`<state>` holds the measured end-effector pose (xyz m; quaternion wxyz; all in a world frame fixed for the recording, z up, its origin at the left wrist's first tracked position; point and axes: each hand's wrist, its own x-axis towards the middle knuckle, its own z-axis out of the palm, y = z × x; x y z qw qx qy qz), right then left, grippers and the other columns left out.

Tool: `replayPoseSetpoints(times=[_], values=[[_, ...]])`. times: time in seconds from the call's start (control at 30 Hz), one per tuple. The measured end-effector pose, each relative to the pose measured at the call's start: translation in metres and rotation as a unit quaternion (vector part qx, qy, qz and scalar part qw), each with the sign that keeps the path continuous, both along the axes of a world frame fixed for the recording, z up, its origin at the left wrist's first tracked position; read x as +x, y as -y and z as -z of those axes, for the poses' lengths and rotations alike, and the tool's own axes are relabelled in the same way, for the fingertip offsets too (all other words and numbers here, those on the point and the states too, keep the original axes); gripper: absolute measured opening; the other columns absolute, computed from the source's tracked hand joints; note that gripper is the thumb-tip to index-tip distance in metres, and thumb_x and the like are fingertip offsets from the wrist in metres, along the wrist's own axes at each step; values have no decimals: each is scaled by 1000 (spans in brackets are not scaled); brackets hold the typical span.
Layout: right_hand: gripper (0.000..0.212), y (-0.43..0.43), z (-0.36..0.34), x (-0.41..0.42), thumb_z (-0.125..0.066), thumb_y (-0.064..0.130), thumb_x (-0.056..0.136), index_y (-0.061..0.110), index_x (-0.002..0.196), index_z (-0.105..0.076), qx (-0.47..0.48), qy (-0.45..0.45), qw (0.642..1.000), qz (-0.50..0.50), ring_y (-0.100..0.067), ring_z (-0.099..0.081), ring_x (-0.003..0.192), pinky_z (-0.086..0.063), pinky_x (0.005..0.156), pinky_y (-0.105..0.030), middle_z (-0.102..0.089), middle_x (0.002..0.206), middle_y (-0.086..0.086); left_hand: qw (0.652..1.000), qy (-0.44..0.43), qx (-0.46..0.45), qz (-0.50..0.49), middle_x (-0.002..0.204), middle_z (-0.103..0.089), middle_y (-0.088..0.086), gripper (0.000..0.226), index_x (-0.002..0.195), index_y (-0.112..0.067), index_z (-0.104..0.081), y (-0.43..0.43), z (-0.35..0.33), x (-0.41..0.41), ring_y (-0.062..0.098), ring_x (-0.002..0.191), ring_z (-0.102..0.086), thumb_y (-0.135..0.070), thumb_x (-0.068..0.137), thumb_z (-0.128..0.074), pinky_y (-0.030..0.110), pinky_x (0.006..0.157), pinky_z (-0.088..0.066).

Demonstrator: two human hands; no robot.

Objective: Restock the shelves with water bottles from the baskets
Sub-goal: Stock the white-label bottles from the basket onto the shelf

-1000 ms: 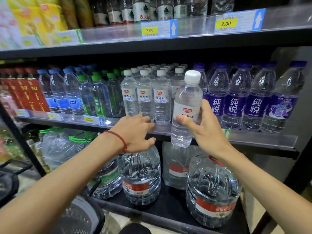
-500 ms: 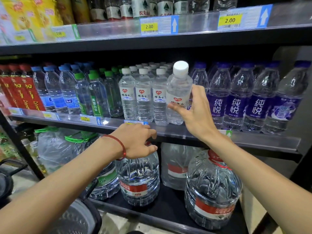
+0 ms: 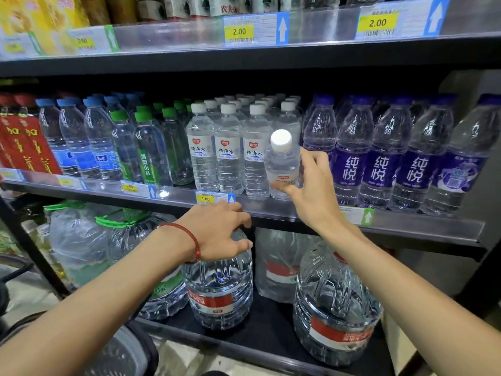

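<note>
My right hand (image 3: 311,185) grips a clear white-capped water bottle (image 3: 282,161), which leans toward me at the front of the middle shelf (image 3: 271,207), to the right of a row of matching white-capped bottles (image 3: 229,153). Its base sits at the shelf's front rail. My left hand (image 3: 219,232), with a red cord on the wrist, hovers below the shelf edge over a large water jug (image 3: 219,289), fingers loosely curled and holding nothing. A dark basket rim (image 3: 130,351) shows at the bottom left.
Purple-labelled bottles (image 3: 379,158) fill the shelf to the right; green-capped (image 3: 146,147) and blue-capped bottles (image 3: 76,139) stand to the left. Large jugs (image 3: 333,308) crowd the bottom shelf. The upper shelf (image 3: 271,31) carries price tags.
My right hand has carried the bottle up from below the shelf edge, then down onto the shelf front beside the white-capped row. My left hand stayed near the shelf edge.
</note>
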<state>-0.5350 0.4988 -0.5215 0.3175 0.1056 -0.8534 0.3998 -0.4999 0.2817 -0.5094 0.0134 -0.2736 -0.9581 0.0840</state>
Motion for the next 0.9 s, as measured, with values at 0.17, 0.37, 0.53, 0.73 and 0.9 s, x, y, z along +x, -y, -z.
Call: replayPoseSetpoints(times=[0.17, 0.37, 0.53, 0.73, 0.9], values=[[76, -2, -5, 6, -88, 53, 77, 29, 139, -52, 86, -23, 992, 87, -15, -58, 100, -49, 75, -38, -60, 115, 9, 1000, 7, 22, 13, 128, -52, -10, 48, 132, -35, -55, -9, 4, -5, 18, 123, -52, -65, 95, -48, 43, 97, -49], [76, -4, -15, 1, -94, 52, 67, 22, 129, -61, 18, -35, 993, 109, -18, -66, 93, -56, 83, -43, -64, 113, 7, 999, 24, 23, 19, 125, -52, -10, 49, 134, -34, -55, -16, 8, -7, 18, 119, -51, -64, 95, -48, 43, 95, -49], [59, -2, -12, -2, -93, 46, 72, 22, 114, -60, -23, -48, 992, 115, -14, -72, 85, -60, 79, -42, -72, 107, 8, 999, 24, 19, 21, 126, -53, -11, 49, 133, -35, -54, -16, 10, -9, 18, 119, -51, -65, 94, -48, 44, 95, -49], [53, 3, -3, -8, -87, 32, 84, 24, 132, -66, -16, -69, 989, 128, -15, -71, 85, -59, 83, -41, -72, 108, 7, 999, 27, 22, 29, 128, -53, -11, 51, 135, -34, -53, -18, 12, -10, 18, 120, -53, -64, 94, -48, 42, 95, -48], [42, 6, -6, -10, -87, 28, 84, 19, 120, -67, -41, -69, 987, 141, -16, -72, 87, -57, 85, -41, -73, 115, 5, 998, 26, 38, 34, 131, -53, -11, 51, 137, -34, -51, -17, 14, -11, 17, 123, -53, -62, 95, -50, 42, 96, -49]])
